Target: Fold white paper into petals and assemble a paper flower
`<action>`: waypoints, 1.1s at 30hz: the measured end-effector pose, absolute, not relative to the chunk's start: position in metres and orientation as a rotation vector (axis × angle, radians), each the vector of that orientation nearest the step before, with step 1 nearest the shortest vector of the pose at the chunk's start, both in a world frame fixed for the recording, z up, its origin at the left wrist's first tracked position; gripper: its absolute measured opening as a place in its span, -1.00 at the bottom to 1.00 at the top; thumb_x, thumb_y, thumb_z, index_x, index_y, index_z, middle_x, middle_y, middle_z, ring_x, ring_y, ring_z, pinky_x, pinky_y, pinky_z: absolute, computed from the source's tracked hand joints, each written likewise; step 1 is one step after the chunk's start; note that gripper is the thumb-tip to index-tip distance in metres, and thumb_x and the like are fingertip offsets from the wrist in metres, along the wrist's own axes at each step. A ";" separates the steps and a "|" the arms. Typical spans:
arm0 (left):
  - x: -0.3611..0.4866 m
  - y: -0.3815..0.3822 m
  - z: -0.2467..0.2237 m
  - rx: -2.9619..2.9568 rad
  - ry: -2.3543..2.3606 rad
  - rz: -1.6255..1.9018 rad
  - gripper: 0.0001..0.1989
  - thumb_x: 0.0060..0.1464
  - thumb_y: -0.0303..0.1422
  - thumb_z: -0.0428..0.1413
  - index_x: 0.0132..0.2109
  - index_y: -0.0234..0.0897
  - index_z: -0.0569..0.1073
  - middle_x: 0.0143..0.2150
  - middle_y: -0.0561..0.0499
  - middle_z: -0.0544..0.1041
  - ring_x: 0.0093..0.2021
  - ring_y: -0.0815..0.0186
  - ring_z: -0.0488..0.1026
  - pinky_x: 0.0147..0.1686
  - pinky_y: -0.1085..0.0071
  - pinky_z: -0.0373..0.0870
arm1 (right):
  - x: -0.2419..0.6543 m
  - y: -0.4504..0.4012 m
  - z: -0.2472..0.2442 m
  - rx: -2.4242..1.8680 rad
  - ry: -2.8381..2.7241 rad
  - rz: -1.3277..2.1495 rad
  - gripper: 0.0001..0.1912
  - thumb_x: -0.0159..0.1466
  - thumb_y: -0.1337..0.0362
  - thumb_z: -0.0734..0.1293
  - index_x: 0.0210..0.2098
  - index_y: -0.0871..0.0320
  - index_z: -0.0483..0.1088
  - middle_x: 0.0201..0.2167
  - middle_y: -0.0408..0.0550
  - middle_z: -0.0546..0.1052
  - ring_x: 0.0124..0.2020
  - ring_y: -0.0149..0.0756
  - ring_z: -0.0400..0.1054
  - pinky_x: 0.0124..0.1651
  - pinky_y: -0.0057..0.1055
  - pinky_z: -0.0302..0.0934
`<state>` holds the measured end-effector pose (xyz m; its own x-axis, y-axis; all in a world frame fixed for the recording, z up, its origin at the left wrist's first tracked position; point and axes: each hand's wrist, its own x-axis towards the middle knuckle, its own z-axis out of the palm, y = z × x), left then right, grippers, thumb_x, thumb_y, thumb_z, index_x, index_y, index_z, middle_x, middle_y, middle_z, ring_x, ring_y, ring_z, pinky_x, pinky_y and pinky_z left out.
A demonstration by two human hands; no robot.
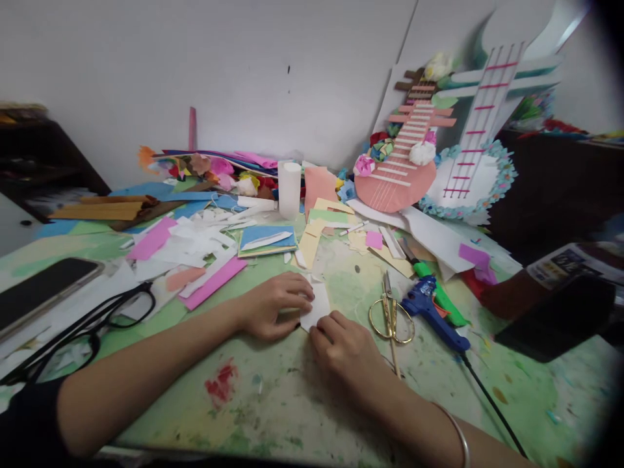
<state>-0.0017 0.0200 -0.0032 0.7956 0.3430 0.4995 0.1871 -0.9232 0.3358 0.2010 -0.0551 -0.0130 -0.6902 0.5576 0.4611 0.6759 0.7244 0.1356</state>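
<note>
A small piece of white paper (319, 304) lies on the paint-stained table, between my two hands. My left hand (275, 304) grips its left side, with the fingers bent over the edge and the thumb lower down. At the paper's bottom edge, my right hand (344, 348) has its fingers pressed together on it. Part of the sheet is hidden under the fingers. Gold-handled scissors (390, 315) lie to the right of my right hand, beside a blue glue gun (429, 312).
Paper scraps (190, 244) and pink strips (214, 283) cover the left side, near black glasses (92, 325) and a phone (49, 289). A white paper roll (289, 188) stands at the back. Two paper instruments (397, 179) lean on the wall. A dark bottle (550, 273) stands right.
</note>
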 end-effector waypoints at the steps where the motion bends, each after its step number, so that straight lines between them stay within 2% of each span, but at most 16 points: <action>1: -0.001 0.021 -0.005 2.693 0.456 0.900 -0.77 0.05 -0.50 0.06 -0.13 -0.29 0.50 -0.07 -0.19 0.53 -0.01 0.16 0.44 0.07 0.19 0.34 | 0.201 -0.055 -0.014 -0.950 -2.532 -0.412 -0.87 0.14 0.50 0.37 -0.49 0.20 0.40 -0.51 -0.08 0.42 -0.42 -0.27 0.24 -0.46 -0.31 -0.03; 4: -0.001 0.030 -0.012 2.530 0.783 1.132 -0.72 0.15 -0.52 -0.04 -0.06 -0.29 0.49 -0.07 -0.15 0.55 -0.01 0.22 0.45 0.02 0.26 0.37 | 0.199 -0.055 -0.017 -0.973 -2.513 -0.371 -0.86 0.19 0.44 0.34 -0.50 0.17 0.38 -0.51 -0.09 0.41 -0.41 -0.26 0.24 -0.44 -0.30 -0.04; 7: 0.003 0.046 -0.013 2.425 1.036 1.033 -0.68 0.14 -0.55 -0.10 -0.08 -0.32 0.50 -0.11 -0.12 0.57 -0.07 0.24 0.48 -0.04 0.29 0.38 | 0.198 -0.055 -0.018 -0.997 -2.484 -0.332 -0.84 0.22 0.39 0.31 -0.50 0.17 0.38 -0.52 -0.09 0.41 -0.41 -0.26 0.24 -0.43 -0.30 -0.03; 12: 0.025 0.071 -0.003 2.540 1.085 0.614 -0.71 0.15 -0.52 -0.07 -0.12 -0.31 0.51 -0.13 -0.11 0.57 -0.11 0.21 0.45 -0.07 0.30 0.32 | 0.198 -0.054 -0.016 -1.016 -2.472 -0.268 -0.82 0.24 0.38 0.30 -0.51 0.17 0.38 -0.52 -0.09 0.42 -0.40 -0.29 0.25 -0.40 -0.33 -0.01; 15: 0.039 0.079 0.002 2.616 1.080 0.436 -0.78 0.07 -0.55 0.01 -0.18 -0.30 0.50 -0.20 -0.09 0.55 -0.13 0.20 0.41 -0.09 0.33 0.28 | 0.200 -0.052 -0.016 -1.015 -2.468 -0.257 -0.83 0.22 0.37 0.32 -0.51 0.18 0.39 -0.52 -0.08 0.43 -0.40 -0.29 0.27 -0.40 -0.34 0.00; 20: 0.045 0.080 0.003 2.646 1.037 0.333 -0.94 -0.02 -0.51 0.11 -0.34 -0.30 0.45 -0.39 -0.01 0.46 -0.27 0.24 0.35 -0.21 0.38 0.25 | 0.203 -0.052 -0.015 -1.025 -2.460 -0.248 -0.87 0.17 0.35 0.37 -0.51 0.17 0.41 -0.50 -0.09 0.45 -0.40 -0.29 0.29 -0.42 -0.35 0.03; 22: 0.042 0.077 0.004 2.638 1.022 0.338 -0.98 -0.02 -0.46 0.14 -0.36 -0.31 0.44 -0.36 -0.03 0.46 -0.25 0.23 0.35 -0.21 0.37 0.25 | 0.203 -0.053 -0.015 -1.042 -2.477 -0.238 -0.87 0.17 0.34 0.36 -0.51 0.17 0.41 -0.49 -0.09 0.46 -0.38 -0.28 0.30 -0.41 -0.35 0.06; 25: 0.039 0.072 0.009 2.597 0.973 0.367 -0.92 -0.02 -0.39 0.15 -0.40 -0.31 0.44 -0.32 -0.04 0.45 -0.23 0.24 0.36 -0.21 0.39 0.26 | 0.203 -0.053 -0.013 -1.062 -2.515 -0.184 -0.89 0.19 0.35 0.34 -0.48 0.18 0.42 -0.47 -0.06 0.46 -0.35 -0.25 0.32 -0.37 -0.35 0.15; 27: 0.038 0.069 0.014 2.555 0.945 0.393 -0.88 0.03 -0.34 0.12 -0.39 -0.31 0.44 -0.32 -0.02 0.47 -0.25 0.28 0.38 -0.23 0.43 0.28 | 0.204 -0.052 -0.011 -1.066 -2.491 -0.093 -0.92 0.18 0.36 0.34 -0.31 0.20 0.46 -0.33 0.02 0.49 -0.24 -0.18 0.34 -0.26 -0.31 0.25; 29: 0.036 0.067 0.021 2.448 0.956 0.494 -0.81 0.10 -0.28 0.07 -0.35 -0.31 0.44 -0.34 0.00 0.49 -0.28 0.32 0.41 -0.27 0.47 0.30 | 0.206 -0.048 -0.009 -1.089 -2.365 0.040 -0.60 0.16 0.37 0.34 0.01 0.25 0.38 -0.03 0.20 0.42 -0.01 -0.07 0.28 -0.06 -0.21 0.29; 31: 0.035 0.063 0.028 2.196 0.998 0.710 -0.74 0.11 -0.20 0.07 -0.36 -0.32 0.42 -0.39 0.02 0.48 -0.35 0.35 0.40 -0.35 0.49 0.30 | 0.211 -0.042 -0.008 -1.138 -2.153 0.226 -0.32 0.15 0.36 0.33 0.25 0.25 0.13 0.22 0.31 0.16 0.22 0.00 0.09 0.14 -0.08 0.19; 33: 0.033 0.058 0.034 1.820 1.017 0.923 -0.69 0.01 -0.13 0.16 -0.39 -0.32 0.38 -0.46 0.06 0.44 -0.45 0.40 0.37 -0.45 0.52 0.27 | 0.216 -0.034 -0.007 -1.165 -1.956 0.491 -0.27 0.17 0.32 0.33 0.29 0.12 0.06 0.28 0.24 0.04 0.32 0.01 -0.04 0.26 0.02 0.03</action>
